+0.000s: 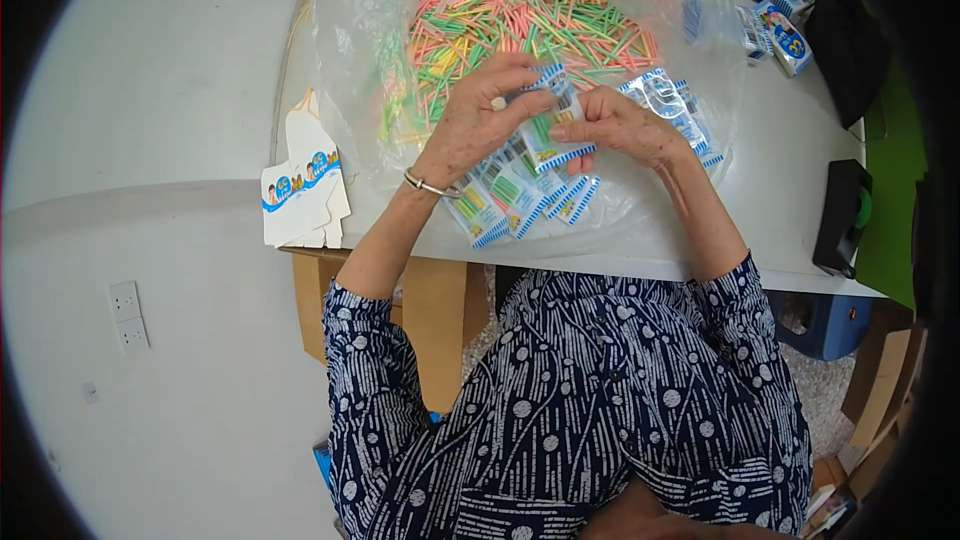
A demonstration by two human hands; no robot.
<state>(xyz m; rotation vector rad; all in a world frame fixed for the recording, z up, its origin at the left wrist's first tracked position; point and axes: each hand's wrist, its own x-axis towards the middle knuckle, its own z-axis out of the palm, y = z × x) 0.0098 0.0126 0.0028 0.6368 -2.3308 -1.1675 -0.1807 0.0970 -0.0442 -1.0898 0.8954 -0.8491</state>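
Observation:
Between my two hands is a small clear packet (553, 140) with blue-striped ends, and coloured sticks show through its film. My left hand (487, 110) pinches its upper left side between thumb and fingers. On the packet's right edge, the thumb and fingers of my right hand (625, 127) are closed. Several similar packets (508, 186) lie overlapping on the plastic just below my hands. More packets (668, 105) lie to the right of my right hand. Beyond my hands is a large heap of thin pink, green, yellow and orange sticks (530, 15).
A large clear plastic bag (350, 40) spreads under the heap on the white table (790, 140). Flattened printed cartons (305, 185) lie at the left edge. Small boxes (785, 35), a black cloth (848, 45) and a black tape dispenser (842, 215) are on the right.

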